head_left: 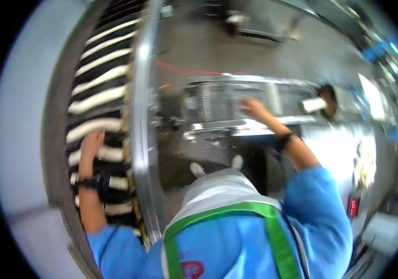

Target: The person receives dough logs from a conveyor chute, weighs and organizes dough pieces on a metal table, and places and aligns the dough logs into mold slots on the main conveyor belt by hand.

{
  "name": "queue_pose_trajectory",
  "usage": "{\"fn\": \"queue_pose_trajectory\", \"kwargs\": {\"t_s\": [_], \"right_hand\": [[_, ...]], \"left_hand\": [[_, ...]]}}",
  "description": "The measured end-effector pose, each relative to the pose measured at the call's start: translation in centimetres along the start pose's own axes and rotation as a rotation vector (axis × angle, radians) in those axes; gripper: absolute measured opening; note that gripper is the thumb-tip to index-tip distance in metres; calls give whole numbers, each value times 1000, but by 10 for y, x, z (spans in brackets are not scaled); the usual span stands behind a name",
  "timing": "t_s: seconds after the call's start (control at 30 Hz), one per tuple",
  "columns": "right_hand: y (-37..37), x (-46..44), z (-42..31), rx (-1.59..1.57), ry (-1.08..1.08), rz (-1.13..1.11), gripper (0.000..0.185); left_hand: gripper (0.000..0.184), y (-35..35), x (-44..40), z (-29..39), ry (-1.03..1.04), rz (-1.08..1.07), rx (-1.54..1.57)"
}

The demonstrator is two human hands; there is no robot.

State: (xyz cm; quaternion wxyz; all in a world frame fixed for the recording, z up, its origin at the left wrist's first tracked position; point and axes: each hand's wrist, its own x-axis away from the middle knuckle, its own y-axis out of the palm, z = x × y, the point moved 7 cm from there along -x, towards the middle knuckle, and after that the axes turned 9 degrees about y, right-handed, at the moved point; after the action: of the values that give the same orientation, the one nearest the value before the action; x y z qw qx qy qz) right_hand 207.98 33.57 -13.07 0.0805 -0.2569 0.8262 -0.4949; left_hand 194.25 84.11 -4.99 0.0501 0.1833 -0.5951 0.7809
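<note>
White strips [97, 99] are lying crosswise on a dark conveyor [97, 113]; left hand [92, 143] reaching in among them, grip unclear. Silver rail [141, 93] running alongside. Right hand [255, 109] hanging over mesh belt [248, 90], blurring, grip unreadable; pale roll [314, 105] lying farther right.

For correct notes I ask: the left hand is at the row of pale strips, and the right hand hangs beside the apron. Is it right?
Not quite: the right hand does not hang beside the apron; the head view shows it reaching out over the mesh conveyor. The left hand is indeed at the row of pale strips.
</note>
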Motion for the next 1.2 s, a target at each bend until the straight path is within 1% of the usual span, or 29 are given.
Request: {"fn": "queue_pose_trajectory", "kwargs": {"t_s": [0.03,0.07,0.1,0.13,0.17,0.2,0.23,0.3,0.37,0.43,0.47,0.5,0.53,0.57,0.6,0.63,0.67,0.7,0.77,0.8,0.83,0.87,0.9,0.93,1.03,1.1,1.13,1.17,1.2], "right_hand": [[-3,8,33,-90,320,-124,23],[-4,24,58,-213,360,-94,24],[-7,40,84,-340,395,-60,26],[-9,55,110,-465,425,-22,27],[-27,76,104,-259,278,76,23],[-29,97,122,-230,250,13,21],[-29,114,138,-177,425,-52,20],[-22,137,169,-266,533,-128,21],[-49,142,121,-400,559,-106,23],[-32,156,192,-565,558,35,23],[-39,154,168,-535,622,-30,21],[-40,174,180,-377,638,100,20],[-41,195,191,-217,671,227,19],[-49,176,147,-25,865,-15,23],[-45,181,148,28,773,164,25],[-49,158,114,117,781,15,27],[-42,161,103,-172,619,173,25],[-52,147,87,-163,650,119,25],[-49,133,88,-66,565,89,23],[-50,131,87,-63,489,153,22],[-52,134,93,3,556,205,23],[-59,137,94,74,664,239,28],[-67,133,90,180,778,254,36],[-76,132,92,239,789,328,38],[-93,121,124,344,860,426,41],[-107,119,154,515,963,459,45],[-111,119,171,508,1007,364,49],[-117,119,182,513,1017,366,40],[-123,118,192,536,1018,342,40]], "left_hand": [[41,-5,-16,-36,-45,93,-241],[36,-26,-8,-21,-117,23,-301],[36,-8,-27,-115,5,163,-444],[34,-9,-31,-141,-191,165,-273],[32,-24,-23,-134,-236,111,-265],[31,-35,-8,-148,-357,68,-256],[31,-40,1,-164,-455,27,-237],[29,-55,15,-188,-540,49,-141],[28,-64,25,-207,-603,57,-53],[30,-63,7,-212,-449,183,-109],[32,-78,8,-169,-342,250,-7],[36,-79,-18,-136,-89,254,-82],[38,-71,-39,-120,35,199,-57],[40,-62,-47,-116,33,96,-12],[42,-51,-51,-119,-1,-6,3],[44,-47,-40,-135,-87,-125,-13],[42,-34,-50,-201,-50,-132,-239],[40,-21,-59,-265,-21,-132,-466],[32,-28,-47,-276,-54,-148,-804],[30,-44,-40,-248,-47,-284,-631],[30,-42,-46,-248,-22,-280,-644],[26,-50,-40,-274,-348,24,-95],[25,-17,-38,-318,-655,291,499],[23,4,-47,-339,-575,222,653],[16,11,-57,-337,-578,-100,313],[20,-6,-58,-311,-491,-110,177],[22,-14,-57,-297,-450,-98,135],[25,-23,-55,-282,-414,-83,100],[27,-32,-53,-262,-376,-72,68]]}}
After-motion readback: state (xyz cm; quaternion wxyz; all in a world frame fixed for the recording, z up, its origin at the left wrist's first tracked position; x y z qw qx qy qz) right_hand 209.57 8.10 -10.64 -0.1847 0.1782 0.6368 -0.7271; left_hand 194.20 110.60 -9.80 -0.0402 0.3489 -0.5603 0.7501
